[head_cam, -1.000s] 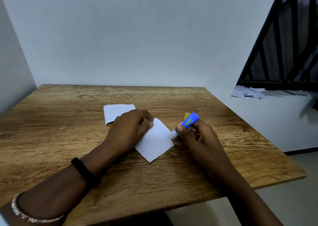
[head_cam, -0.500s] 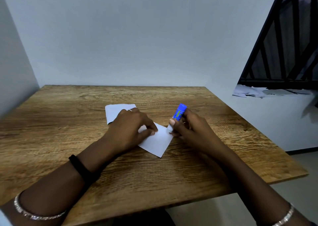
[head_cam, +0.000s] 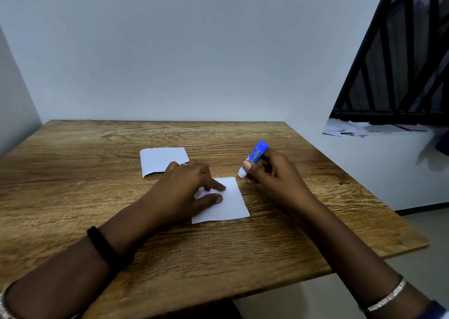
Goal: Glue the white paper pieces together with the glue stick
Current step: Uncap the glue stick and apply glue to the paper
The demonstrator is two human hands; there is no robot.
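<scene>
A small white paper square (head_cam: 230,202) lies near the middle of the wooden table (head_cam: 97,197). My left hand (head_cam: 184,190) rests on its left part, thumb and forefinger pressing it flat. My right hand (head_cam: 272,175) grips a blue glue stick (head_cam: 255,157), white tip down, just above the paper's far right corner. Whether the tip touches the paper I cannot tell. A second white paper piece (head_cam: 162,159) lies flat behind my left hand, partly hidden by it.
The table stands in a corner, with walls behind and to the left. Its right edge (head_cam: 364,180) drops to the floor. Beyond it, a ledge under black railing (head_cam: 401,76) holds scattered paper scraps (head_cam: 347,128).
The near paper has been turned from a diamond to nearly square with the table. My right hand moved the glue stick from the paper's right edge up to its far corner.
</scene>
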